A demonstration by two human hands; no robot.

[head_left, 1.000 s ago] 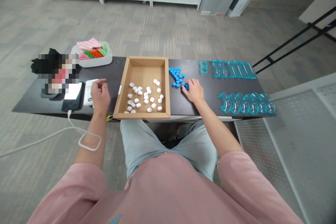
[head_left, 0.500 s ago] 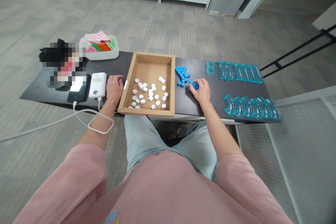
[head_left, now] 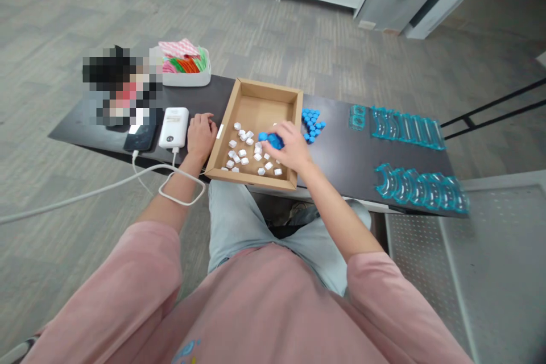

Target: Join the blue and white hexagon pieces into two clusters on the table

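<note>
An open cardboard box (head_left: 256,88) sits on the black table (head_left: 341,151) and holds several small white hexagonal pieces (head_left: 241,145). My right hand (head_left: 288,148) hovers over the box, its fingers closed on a few blue hexagonal pieces (head_left: 271,139). More blue pieces (head_left: 313,124) lie in a cluster on the table just right of the box. My left hand (head_left: 200,133) rests on the table against the box's left side, fingers loosely curled, holding nothing.
A white power bank (head_left: 174,127) and a phone (head_left: 142,135) with a white cable (head_left: 166,179) lie left of my left hand. A white tub of coloured sheets (head_left: 185,65) stands behind. Two rows of clear blue curved pieces (head_left: 405,125) (head_left: 422,187) lie at right.
My right hand lifted blue pieces from the cluster and carried them left over the box. My left hand moved from the power bank to the box's left side.
</note>
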